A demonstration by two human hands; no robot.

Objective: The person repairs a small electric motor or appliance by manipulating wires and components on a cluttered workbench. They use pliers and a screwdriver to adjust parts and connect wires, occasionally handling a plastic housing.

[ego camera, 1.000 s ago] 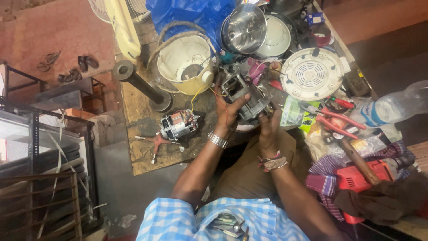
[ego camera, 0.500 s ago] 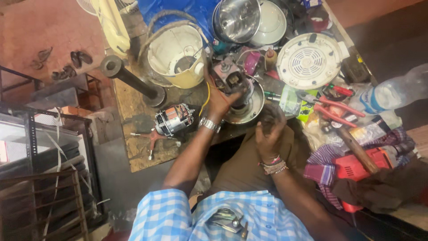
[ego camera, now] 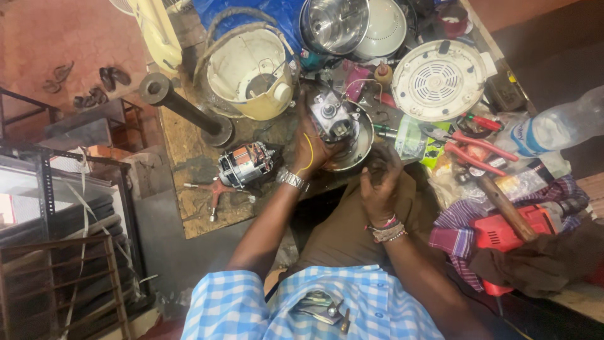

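Left hand [ego camera: 313, 148] clamped around small grey motor block with loose wires [ego camera: 332, 119], tilted over shallow round steel bowl [ego camera: 351, 154]. Right hand [ego camera: 379, 182] curled shut just beside bowl, contents hidden. Likely slip or snagged yellow wire [ego camera: 308, 151] under wrist. Crowding close: copper-wound motor [ego camera: 244, 165] left of hand, red-handled pliers [ego camera: 472, 145] right, cream plastic housing [ego camera: 248, 72] beyond.

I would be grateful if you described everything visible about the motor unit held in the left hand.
The motor unit is a compact grey metal block with a round boss on its upward face and dark openings below. It sits partly inside a shallow shiny metal bowl at the bench edge. The left hand grips its near side, a yellow wire running over the hand. The right hand stays apart, just beside the bowl.
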